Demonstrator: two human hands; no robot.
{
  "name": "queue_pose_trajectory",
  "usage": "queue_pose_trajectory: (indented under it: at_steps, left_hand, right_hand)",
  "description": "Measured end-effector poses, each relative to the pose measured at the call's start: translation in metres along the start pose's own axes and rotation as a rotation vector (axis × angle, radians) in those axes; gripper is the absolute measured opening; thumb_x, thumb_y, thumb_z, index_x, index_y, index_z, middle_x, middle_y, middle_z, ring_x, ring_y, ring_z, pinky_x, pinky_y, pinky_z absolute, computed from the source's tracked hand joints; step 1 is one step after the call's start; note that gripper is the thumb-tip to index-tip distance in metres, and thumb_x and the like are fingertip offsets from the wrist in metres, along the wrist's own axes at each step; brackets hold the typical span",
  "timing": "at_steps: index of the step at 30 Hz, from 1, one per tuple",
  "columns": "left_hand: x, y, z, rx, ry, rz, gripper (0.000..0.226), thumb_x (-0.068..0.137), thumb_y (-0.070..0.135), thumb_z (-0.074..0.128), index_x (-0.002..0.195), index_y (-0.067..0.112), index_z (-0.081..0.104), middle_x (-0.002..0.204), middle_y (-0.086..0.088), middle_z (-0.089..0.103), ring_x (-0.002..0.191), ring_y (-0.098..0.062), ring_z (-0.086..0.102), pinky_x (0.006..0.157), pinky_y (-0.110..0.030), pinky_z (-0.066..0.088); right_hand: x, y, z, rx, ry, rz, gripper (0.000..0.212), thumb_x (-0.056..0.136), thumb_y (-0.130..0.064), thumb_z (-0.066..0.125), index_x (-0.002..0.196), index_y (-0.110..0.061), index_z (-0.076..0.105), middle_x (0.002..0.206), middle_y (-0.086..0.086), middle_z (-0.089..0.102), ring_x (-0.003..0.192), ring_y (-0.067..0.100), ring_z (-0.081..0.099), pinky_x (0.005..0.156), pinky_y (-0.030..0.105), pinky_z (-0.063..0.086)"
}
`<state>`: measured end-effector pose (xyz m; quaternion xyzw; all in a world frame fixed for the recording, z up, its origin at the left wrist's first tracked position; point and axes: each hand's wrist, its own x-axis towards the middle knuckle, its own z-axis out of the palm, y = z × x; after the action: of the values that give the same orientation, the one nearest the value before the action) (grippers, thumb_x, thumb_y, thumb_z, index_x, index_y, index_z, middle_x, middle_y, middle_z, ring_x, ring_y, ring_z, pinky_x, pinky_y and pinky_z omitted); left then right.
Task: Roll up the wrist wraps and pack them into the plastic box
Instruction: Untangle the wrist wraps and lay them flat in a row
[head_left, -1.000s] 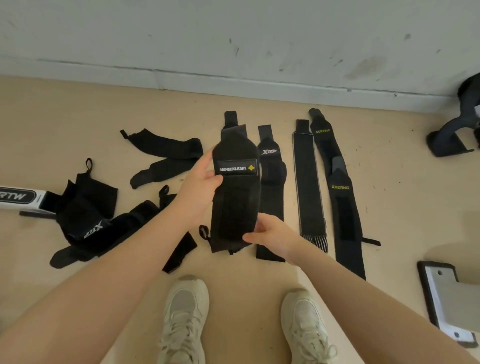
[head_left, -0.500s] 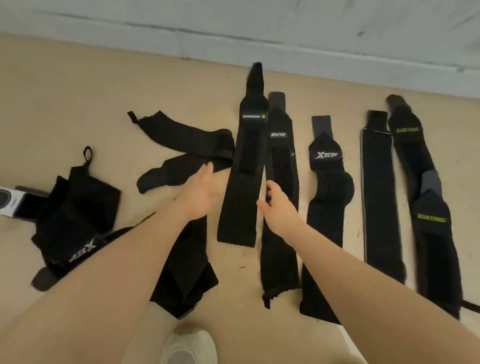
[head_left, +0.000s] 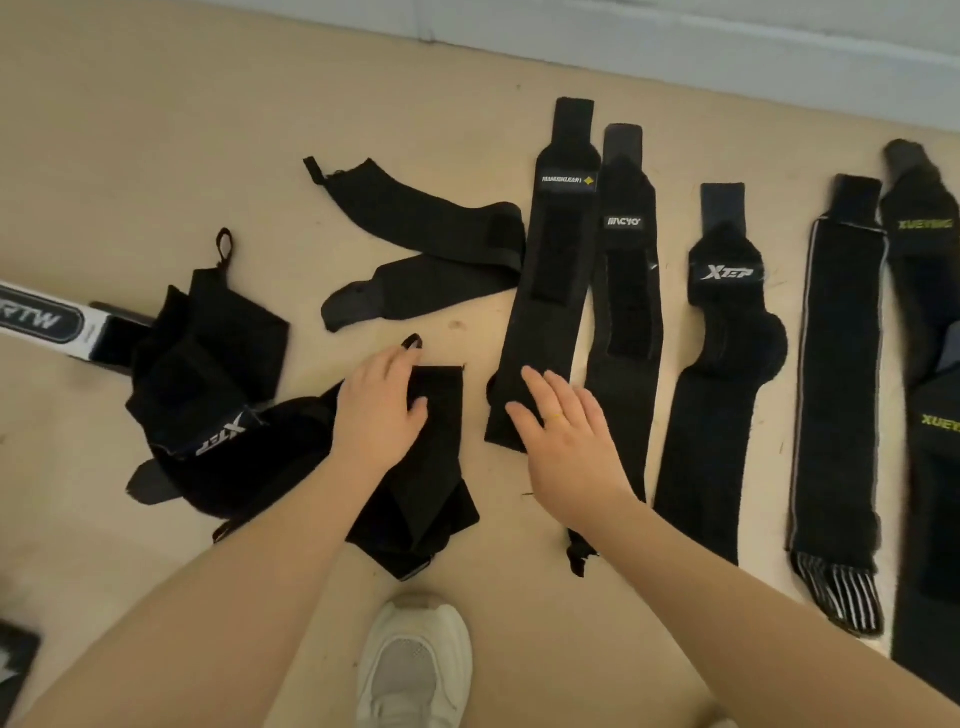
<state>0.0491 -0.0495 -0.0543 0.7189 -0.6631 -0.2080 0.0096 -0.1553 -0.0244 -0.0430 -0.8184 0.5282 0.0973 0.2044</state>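
While both arms reach down | left hand (head_left: 382, 410) flat on folded wrap (head_left: 431, 467) | right hand (head_left: 566, 441) open, fingers spread over long black wrap (head_left: 545, 312)

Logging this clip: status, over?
Left hand flat on a crumpled wrap. Right hand open over the laid-out wrap. Nothing rolled; box unseen.
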Motion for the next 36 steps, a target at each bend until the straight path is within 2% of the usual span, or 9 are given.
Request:
queue_pose_trajectory:
  at_steps: [4,9,12,15,18,24,28,32,36]
  left_hand:
    - [-0.021,-0.004,0.009,0.289,-0.228,-0.127,0.082,0.085,0.047,0.062,0.147,0.013,0.020,0.132,-0.009,0.052,0.121,-0.025,0.049,0.101,-0.037,0.038]
    - [-0.027,0.016,0.015,0.208,-0.238,-0.227,0.057,0.090,0.033,0.060,0.137,0.013,0.034,0.111,-0.006,0.062,0.102,-0.022,0.059,0.089,-0.035,0.042]
    - [-0.030,0.021,-0.001,-0.273,-0.158,-0.280,0.036,0.094,0.021,0.054,0.129,0.013,0.048,0.104,0.001,0.063,0.094,-0.013,0.060,0.087,-0.028,0.047]
    - [-0.042,0.039,-0.042,-0.813,0.044,-0.178,0.018,0.090,0.006,0.053,0.099,0.018,0.062,0.089,0.010,0.063,0.083,0.000,0.059,0.083,-0.021,0.050]
    - [-0.057,0.056,-0.078,-1.123,-0.007,-0.028,0.027,0.086,-0.005,0.048,0.082,0.017,0.064,0.073,0.009,0.063,0.072,-0.001,0.061,0.069,-0.018,0.050]
    - [-0.080,0.078,-0.100,-1.191,-0.127,0.092,0.031,0.091,0.006,0.054,0.107,0.031,0.061,0.092,0.009,0.071,0.095,-0.003,0.065,0.089,-0.026,0.052]
    - [-0.065,0.067,-0.071,-1.095,-0.355,-0.159,0.032,0.094,0.043,0.047,0.126,0.042,0.048,0.101,0.028,0.064,0.126,-0.010,0.048,0.089,-0.021,0.039]
    - [-0.082,0.058,-0.052,-0.659,-0.770,0.012,0.030,0.089,0.033,0.061,0.118,0.025,0.057,0.109,0.007,0.061,0.105,-0.009,0.057,0.088,-0.019,0.042]
    - [-0.079,0.050,-0.044,-0.593,-0.808,-0.027,0.019,0.084,0.038,0.066,0.101,0.034,0.060,0.101,0.006,0.065,0.100,-0.010,0.061,0.094,-0.030,0.046]
  right_hand:
    - [-0.008,-0.026,-0.001,0.146,-0.035,-0.062,0.046,0.094,-0.010,0.048,0.138,-0.022,0.043,0.159,0.003,0.011,0.146,0.021,0.001,0.114,0.035,-0.004]
    - [-0.012,-0.046,0.004,0.678,-0.281,0.395,0.038,0.099,-0.014,0.044,0.136,-0.021,0.046,0.128,0.001,0.054,0.112,0.015,0.055,0.097,0.030,0.047]
    - [-0.022,-0.053,0.010,0.885,-0.319,0.532,0.042,0.099,-0.024,0.046,0.140,-0.019,0.041,0.132,0.003,0.053,0.115,0.016,0.054,0.093,0.025,0.045]
    - [-0.032,-0.054,0.006,0.938,-0.074,0.357,0.062,0.093,-0.036,0.054,0.147,-0.024,0.027,0.147,-0.007,0.037,0.128,0.009,0.043,0.102,0.025,0.035]
    - [-0.035,-0.057,-0.016,1.205,0.101,0.285,0.084,0.085,-0.032,0.067,0.149,-0.033,0.013,0.150,-0.016,0.029,0.134,0.002,0.030,0.104,0.025,0.026]
    - [-0.054,-0.043,-0.062,1.418,0.060,0.132,0.017,0.095,-0.012,0.051,0.103,-0.019,0.064,0.094,-0.013,0.072,0.095,-0.001,0.064,0.083,0.013,0.049]
    - [-0.069,-0.026,-0.061,1.697,0.095,0.343,0.027,0.101,-0.024,0.038,0.110,-0.012,0.060,0.110,0.005,0.070,0.108,0.016,0.064,0.098,0.037,0.046]
    - [-0.065,-0.020,-0.048,1.822,0.107,0.654,0.026,0.101,-0.026,0.038,0.115,-0.014,0.057,0.116,0.004,0.066,0.106,0.013,0.061,0.107,0.037,0.039]
    - [-0.057,-0.021,-0.044,1.831,0.164,0.915,0.017,0.100,-0.025,0.042,0.112,-0.019,0.053,0.111,0.001,0.062,0.094,0.015,0.060,0.091,0.035,0.049]
